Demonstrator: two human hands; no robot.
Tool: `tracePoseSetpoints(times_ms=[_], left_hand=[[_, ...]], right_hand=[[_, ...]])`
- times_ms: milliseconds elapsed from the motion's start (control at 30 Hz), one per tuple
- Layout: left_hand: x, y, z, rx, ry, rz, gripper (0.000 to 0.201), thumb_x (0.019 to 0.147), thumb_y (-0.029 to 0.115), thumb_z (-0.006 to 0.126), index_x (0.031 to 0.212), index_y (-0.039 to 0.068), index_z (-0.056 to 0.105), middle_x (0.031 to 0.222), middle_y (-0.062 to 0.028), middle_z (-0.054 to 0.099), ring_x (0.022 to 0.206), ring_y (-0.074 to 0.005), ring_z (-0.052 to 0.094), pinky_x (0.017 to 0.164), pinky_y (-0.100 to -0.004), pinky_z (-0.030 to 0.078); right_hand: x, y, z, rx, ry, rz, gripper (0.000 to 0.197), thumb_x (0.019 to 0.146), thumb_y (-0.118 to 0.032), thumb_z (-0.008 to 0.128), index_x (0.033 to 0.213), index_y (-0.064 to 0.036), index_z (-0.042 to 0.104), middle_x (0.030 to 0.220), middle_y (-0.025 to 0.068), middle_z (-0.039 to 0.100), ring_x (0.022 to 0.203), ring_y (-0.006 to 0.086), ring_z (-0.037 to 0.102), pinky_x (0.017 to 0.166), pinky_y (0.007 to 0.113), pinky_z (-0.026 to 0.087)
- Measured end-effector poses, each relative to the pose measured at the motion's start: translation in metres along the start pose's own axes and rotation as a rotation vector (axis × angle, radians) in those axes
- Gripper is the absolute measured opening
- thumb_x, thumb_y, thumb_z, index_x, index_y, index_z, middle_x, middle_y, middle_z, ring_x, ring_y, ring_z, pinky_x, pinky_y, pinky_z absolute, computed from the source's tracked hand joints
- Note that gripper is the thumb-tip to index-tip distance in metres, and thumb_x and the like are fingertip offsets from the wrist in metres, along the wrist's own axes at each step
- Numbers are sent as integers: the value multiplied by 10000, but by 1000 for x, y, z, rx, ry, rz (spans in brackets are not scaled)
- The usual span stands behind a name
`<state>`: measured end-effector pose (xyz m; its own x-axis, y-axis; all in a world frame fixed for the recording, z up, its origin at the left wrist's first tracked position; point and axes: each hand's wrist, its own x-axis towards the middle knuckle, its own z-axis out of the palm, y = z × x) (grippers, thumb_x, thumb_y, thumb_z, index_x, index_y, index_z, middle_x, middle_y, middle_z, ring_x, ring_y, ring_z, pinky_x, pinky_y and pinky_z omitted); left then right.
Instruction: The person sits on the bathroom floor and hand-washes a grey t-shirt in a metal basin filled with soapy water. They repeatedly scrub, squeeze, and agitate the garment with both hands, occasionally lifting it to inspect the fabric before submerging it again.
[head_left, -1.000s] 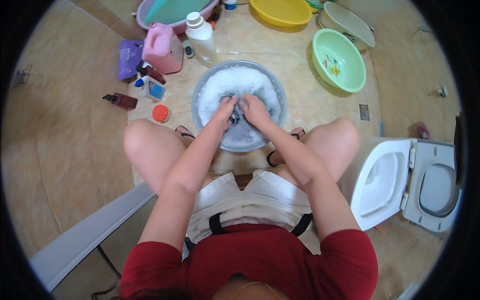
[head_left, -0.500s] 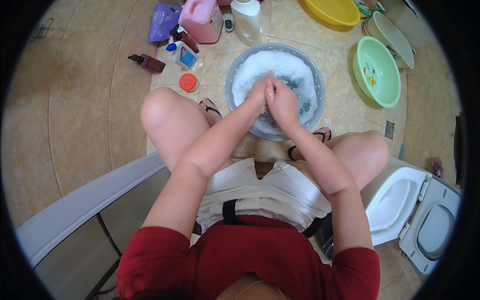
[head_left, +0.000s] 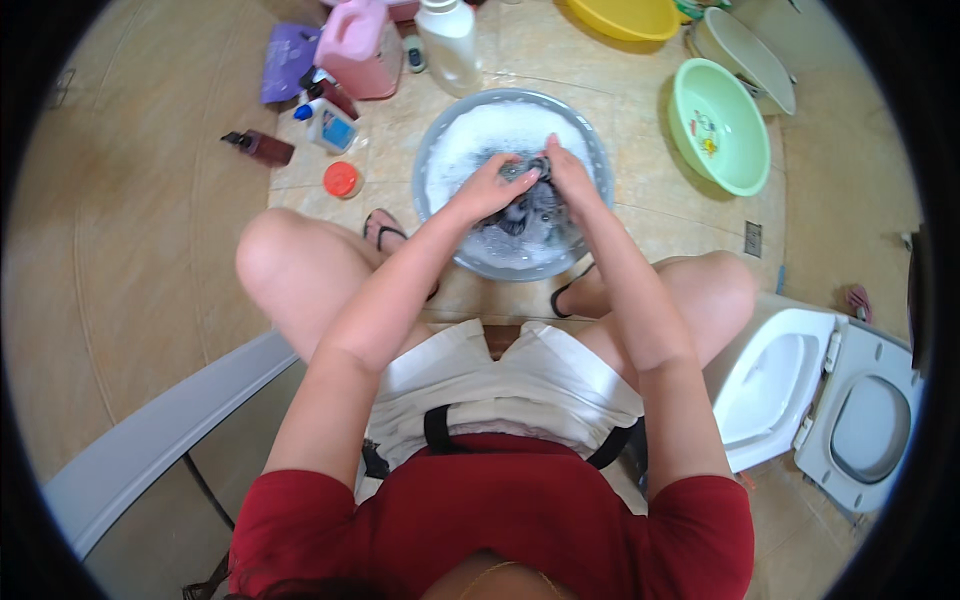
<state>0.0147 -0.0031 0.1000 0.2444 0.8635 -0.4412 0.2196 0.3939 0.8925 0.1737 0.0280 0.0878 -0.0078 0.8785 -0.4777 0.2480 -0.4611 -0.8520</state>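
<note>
A grey basin (head_left: 424,190) of foamy water stands on the tiles between my feet. Dark, wet cloth (head_left: 520,212) hangs from both hands into the suds. My left hand (head_left: 490,188) grips it from the left, thumb pointing across toward the other hand. On the right, my right hand (head_left: 570,175) is closed on a bunched part of the same cloth, its thumb upward. White foam (head_left: 500,125) covers the far side of the water. How much cloth lies under the surface is hidden.
A red-lidded jar (head_left: 342,180), a pump bottle (head_left: 258,148), a blue-capped bottle (head_left: 328,124), a pink jug (head_left: 360,50) and a white bottle (head_left: 450,50) stand beyond and left. A green basin (head_left: 720,125) leans at right. A toilet (head_left: 775,385) is near my right knee.
My hands, pressed together before, are now apart, and the dark cloth shows between them, raised from the suds. The view has shifted slightly to the right.
</note>
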Motion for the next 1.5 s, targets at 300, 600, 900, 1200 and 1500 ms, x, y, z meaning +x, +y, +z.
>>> tracePoseSetpoints(times_ms=[300, 600, 900, 1200, 1500], left_hand=[[0, 3, -19, -455, -30, -306, 316, 845, 266, 577, 1041, 20, 550, 915, -87, 597, 815, -149, 565, 729, -282, 453], [21, -59, 2, 251, 55, -45, 325, 855, 112, 457, 1167, 22, 484, 1094, -138, 570, 1020, -253, 526, 897, -315, 393], [13, -25, 6, -762, 190, -407, 303, 900, 332, 479, 1021, 59, 530, 925, -82, 587, 803, -210, 568, 692, -356, 483], [10, -6, 21, -644, 193, -271, 311, 878, 358, 546, 921, 53, 592, 828, -64, 585, 755, -173, 559, 634, -324, 461], [15, -17, 10, -714, 136, -138, 316, 909, 303, 487, 961, 15, 606, 872, -102, 608, 786, -175, 556, 696, -313, 443]], right_hand=[[-7, 0, -26, 40, -44, 251, 412, 891, -472, 475, 905, -70, 564, 723, -5, 560, 633, 77, 517, 562, 233, 426], [-21, 59, 11, -794, -14, -310, 237, 823, -177, 556, 1020, -51, 514, 849, 249, 600, 840, 403, 576, 738, 469, 459], [-71, -19, 54, -434, 100, -351, 310, 829, -326, 514, 957, -53, 585, 824, 226, 617, 807, 380, 598, 711, 460, 464], [-53, -17, 50, -401, 311, -385, 336, 841, -308, 488, 751, -19, 633, 676, 242, 593, 646, 412, 589, 597, 479, 469], [-76, -30, 53, -314, 171, -541, 338, 861, -253, 459, 767, 41, 599, 748, 272, 590, 705, 429, 581, 656, 482, 461]])
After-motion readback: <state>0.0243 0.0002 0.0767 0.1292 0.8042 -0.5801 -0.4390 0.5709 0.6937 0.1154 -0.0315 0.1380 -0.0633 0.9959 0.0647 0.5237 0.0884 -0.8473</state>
